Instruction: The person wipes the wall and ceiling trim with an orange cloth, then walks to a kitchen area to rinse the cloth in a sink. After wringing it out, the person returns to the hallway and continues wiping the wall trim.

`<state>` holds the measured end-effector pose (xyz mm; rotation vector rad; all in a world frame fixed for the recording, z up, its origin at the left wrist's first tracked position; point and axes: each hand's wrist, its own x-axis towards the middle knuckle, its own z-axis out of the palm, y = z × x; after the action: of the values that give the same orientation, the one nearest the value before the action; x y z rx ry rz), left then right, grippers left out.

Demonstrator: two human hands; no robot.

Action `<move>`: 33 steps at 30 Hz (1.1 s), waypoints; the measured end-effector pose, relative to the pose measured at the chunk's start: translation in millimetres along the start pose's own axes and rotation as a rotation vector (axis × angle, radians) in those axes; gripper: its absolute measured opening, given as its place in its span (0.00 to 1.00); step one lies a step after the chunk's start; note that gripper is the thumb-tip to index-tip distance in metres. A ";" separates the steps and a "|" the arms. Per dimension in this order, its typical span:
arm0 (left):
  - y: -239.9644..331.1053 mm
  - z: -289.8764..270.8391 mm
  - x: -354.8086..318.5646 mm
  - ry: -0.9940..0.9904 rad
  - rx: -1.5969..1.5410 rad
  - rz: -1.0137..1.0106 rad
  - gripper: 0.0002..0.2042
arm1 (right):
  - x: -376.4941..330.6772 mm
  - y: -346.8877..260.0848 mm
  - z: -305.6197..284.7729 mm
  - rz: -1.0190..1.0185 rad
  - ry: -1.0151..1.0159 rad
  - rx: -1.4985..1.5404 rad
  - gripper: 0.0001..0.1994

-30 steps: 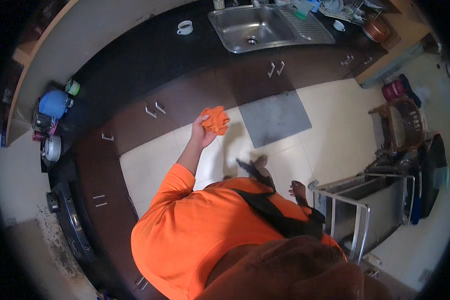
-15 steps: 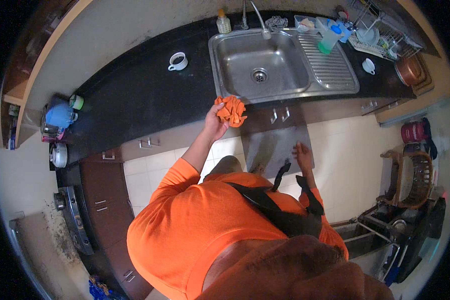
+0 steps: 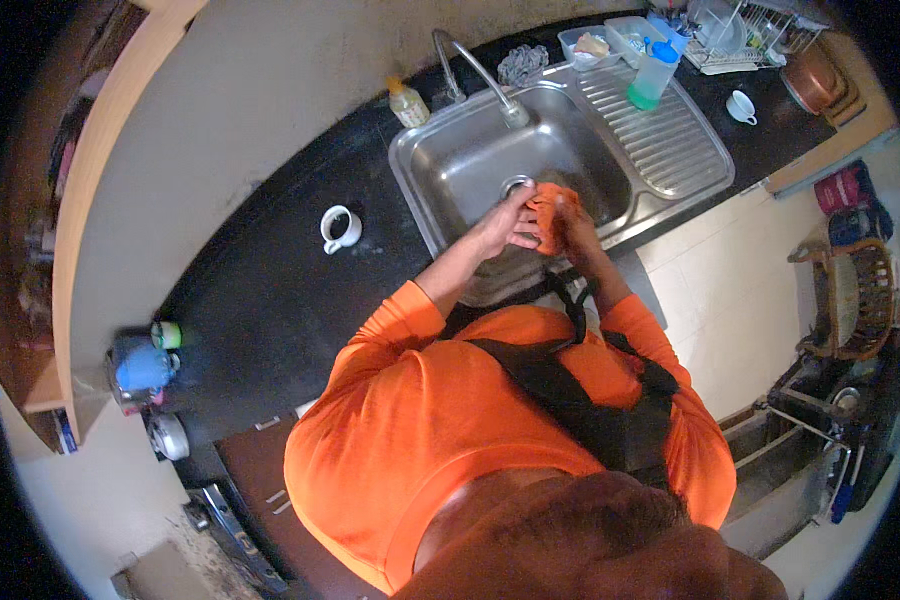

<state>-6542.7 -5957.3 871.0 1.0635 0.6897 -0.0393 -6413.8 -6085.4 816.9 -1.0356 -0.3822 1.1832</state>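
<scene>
An orange cloth [image 3: 544, 212], bunched up, is between my two hands over the near part of the steel sink [image 3: 460, 165]. My left hand [image 3: 508, 222] closes on its left side, thumb toward the far edge. On the other side, my right hand [image 3: 576, 228] grips the cloth, its fingers partly hidden. Behind the hands, the drain [image 3: 516, 186] shows in part. A curved tap [image 3: 480, 75] reaches over the basin from the back; whether water runs cannot be made out.
On the black counter [image 3: 270, 290] to the left stands a white cup [image 3: 341, 228] with dark contents. A yellow-capped bottle [image 3: 408, 104] is behind the sink. A blue-capped bottle [image 3: 654, 76] stands on the ridged drainboard [image 3: 690, 150]. Another white cup [image 3: 740, 106] is farther right, near a dish rack [image 3: 735, 50].
My left hand has carried the orange cloth right, from the counter's front edge to over the sink. My right hand has come up from my side and taken hold of the cloth too.
</scene>
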 end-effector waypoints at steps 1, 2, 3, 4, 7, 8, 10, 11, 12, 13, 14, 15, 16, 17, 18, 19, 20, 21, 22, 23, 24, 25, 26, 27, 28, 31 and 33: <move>10.9 -18.0 12.1 0.057 0.033 0.012 0.38 | 9.3 -0.2 -14.8 0.015 -0.062 0.142 0.30; 22.6 -37.1 24.0 0.133 -0.001 0.021 0.34 | 19.1 0.7 -27.3 0.031 -0.129 0.285 0.31; 27.4 -71.6 37.7 0.243 -0.027 0.063 0.35 | 25.1 -1.3 -22.5 0.002 -0.220 0.343 0.34; 35.2 -100.8 55.2 0.341 -0.052 0.109 0.35 | 33.5 -2.5 -18.3 0.017 -0.184 0.421 0.34; 78.8 -126.0 95.4 0.576 -0.160 0.157 0.32 | 54.6 -2.6 -28.9 0.040 -0.099 0.566 0.35; 84.3 -141.0 112.0 0.616 -0.158 0.161 0.32 | 59.9 -0.4 -27.3 0.037 -0.121 0.568 0.35; 94.6 -173.8 155.6 0.693 -0.154 0.187 0.33 | 75.5 9.5 -26.1 0.057 -0.156 0.605 0.35; 108.0 -141.6 172.2 0.734 -0.097 0.085 0.36 | 77.7 17.6 -41.6 0.057 -0.102 0.632 0.36; 106.2 -228.5 182.7 0.787 -0.030 0.173 0.38 | 106.9 22.1 -8.5 0.103 -0.217 0.685 0.36; 105.6 -207.3 206.2 0.807 0.025 0.159 0.38 | 112.1 29.4 -29.4 0.062 -0.238 0.660 0.36; 106.6 -183.0 221.8 0.831 0.088 0.146 0.38 | 114.7 37.3 -48.8 0.023 -0.260 0.641 0.35; 110.1 -190.3 232.0 0.878 0.108 0.140 0.36 | 118.1 40.5 -47.0 0.008 -0.323 0.635 0.35; 111.7 -199.1 239.9 0.927 0.129 0.132 0.35 | 123.7 43.0 -45.8 0.042 -0.231 0.642 0.33; 113.6 -213.9 245.6 0.986 0.149 0.126 0.35 | 130.7 43.8 -39.3 0.083 -0.148 0.652 0.32; 116.4 -225.9 250.8 1.008 0.204 0.098 0.35 | 135.1 43.3 -38.1 0.127 -0.057 0.657 0.31; 117.1 -243.2 250.0 1.039 0.261 0.062 0.35 | 136.1 39.1 -34.6 0.151 -0.087 0.658 0.30; 113.6 -254.1 248.0 1.071 0.319 0.019 0.35 | 135.2 30.1 -30.7 0.179 -0.115 0.663 0.29; 110.7 -239.2 253.5 1.039 0.429 0.032 0.37 | 132.6 27.1 -38.3 0.201 -0.110 0.663 0.29; 110.3 -225.2 260.3 0.997 0.439 -0.018 0.33 | 135.8 27.2 -49.0 0.159 -0.087 0.669 0.29; 112.8 -220.7 261.0 0.967 0.374 0.010 0.32 | 142.4 27.4 -55.4 0.120 -0.078 0.683 0.30; 114.4 -224.7 259.7 0.913 0.203 0.075 0.30 | 147.2 31.1 -56.7 0.086 -0.072 0.697 0.30; 114.8 -227.8 257.9 0.840 -0.032 0.150 0.28 | 151.7 34.3 -57.0 0.087 -0.060 0.695 0.30; 114.2 -232.5 255.3 0.762 -0.239 0.205 0.27 | 158.3 32.9 -55.5 0.087 -0.052 0.689 0.30; 111.9 -236.9 252.1 0.691 -0.413 0.240 0.26 | 164.3 29.9 -51.2 0.085 -0.051 0.682 0.30; 106.4 -239.1 247.2 0.649 -0.436 0.252 0.24 | 167.5 28.4 -44.2 0.100 -0.022 0.727 0.30; 71.1 -217.1 229.4 0.657 -0.269 0.241 0.26 | 172.3 20.4 -10.7 0.124 0.038 0.823 0.28; 30.4 -124.1 219.2 0.644 -0.182 0.045 0.26 | 169.2 27.7 -28.0 0.080 0.132 0.824 0.25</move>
<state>-6420.6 -5777.4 740.1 0.9127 1.2224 0.4141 -6344.7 -5947.6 736.8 -0.4011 0.2522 1.1743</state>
